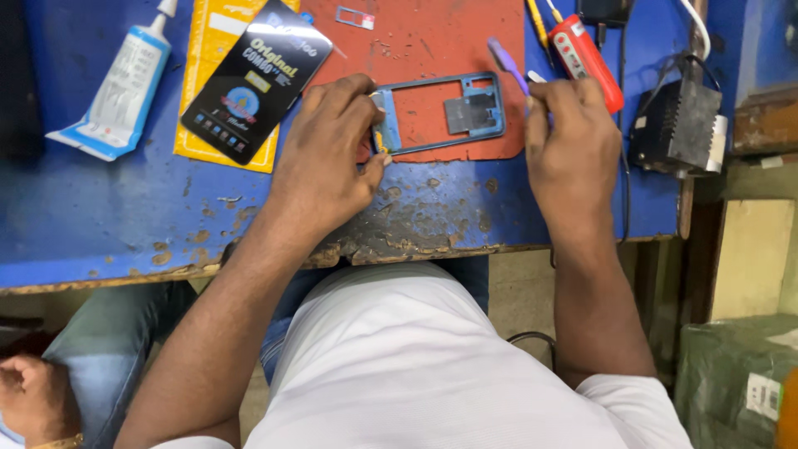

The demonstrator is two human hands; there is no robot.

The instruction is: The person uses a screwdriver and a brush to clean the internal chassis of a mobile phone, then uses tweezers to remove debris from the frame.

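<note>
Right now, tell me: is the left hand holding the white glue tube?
No; the left hand grips the phone frame on the red mat, and the glue tube lies apart.

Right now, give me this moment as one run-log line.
left hand: fingers pinch phone frame edge | right hand: holds purple tool | surface: red mat on blue table

Phone frame (pixel 438 114) on mat (pixel 432 41) — between hands

The left hand (pixel 326 158) pinches the phone frame (pixel 439 112) on the red mat (pixel 424 41); the right hand (pixel 569 137) holds a purple tool (pixel 507 65) beside it.
</note>
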